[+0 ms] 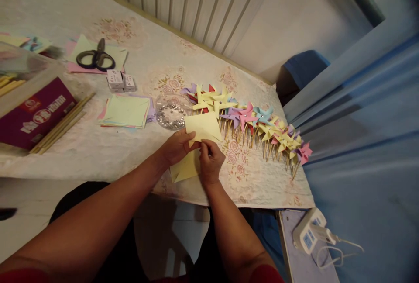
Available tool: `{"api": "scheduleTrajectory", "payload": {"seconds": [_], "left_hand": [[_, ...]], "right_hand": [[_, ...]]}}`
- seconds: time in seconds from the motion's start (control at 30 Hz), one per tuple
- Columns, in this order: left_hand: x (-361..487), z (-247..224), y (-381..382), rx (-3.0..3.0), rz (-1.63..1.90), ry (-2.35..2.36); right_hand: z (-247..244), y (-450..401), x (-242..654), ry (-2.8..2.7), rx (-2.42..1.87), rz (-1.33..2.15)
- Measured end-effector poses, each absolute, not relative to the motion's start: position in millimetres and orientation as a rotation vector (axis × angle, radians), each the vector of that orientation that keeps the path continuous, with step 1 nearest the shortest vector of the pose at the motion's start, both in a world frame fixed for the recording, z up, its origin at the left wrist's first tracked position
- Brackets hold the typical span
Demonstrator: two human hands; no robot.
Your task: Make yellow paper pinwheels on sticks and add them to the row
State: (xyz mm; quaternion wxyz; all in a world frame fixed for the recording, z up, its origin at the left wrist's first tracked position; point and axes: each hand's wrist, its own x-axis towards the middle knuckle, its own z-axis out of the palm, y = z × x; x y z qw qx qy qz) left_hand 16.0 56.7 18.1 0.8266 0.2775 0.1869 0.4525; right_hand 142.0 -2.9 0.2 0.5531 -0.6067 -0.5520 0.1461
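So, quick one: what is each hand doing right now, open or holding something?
Left hand: closed, holding the yellow paper.
Right hand: curled closed at the paper's near edge; whether it grips it cannot be told.

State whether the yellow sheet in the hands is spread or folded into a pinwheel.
Spread: the yellow sheet shows one broad, nearly flat face beyond the left hand and right hand. Any fold hidden behind them: cannot tell.

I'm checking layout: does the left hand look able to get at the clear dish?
Probably yes: the dish sits just beyond the left hand, nothing standing between, though that hand holds yellow paper.
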Motion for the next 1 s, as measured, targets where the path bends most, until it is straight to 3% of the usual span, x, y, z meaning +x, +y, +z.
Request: {"api": "scheduleTrajectory", "payload": {"seconds": [0.4,1.0], "left_hand": [[19,13,60,0.563,0.985,0.447],[21,11,60,0.593,0.986,0.548]], "right_hand": [[16,-4,130,-1.052,-1.346,0.785],[10,-3,134,-1.053,-1.407,0.723]]}}
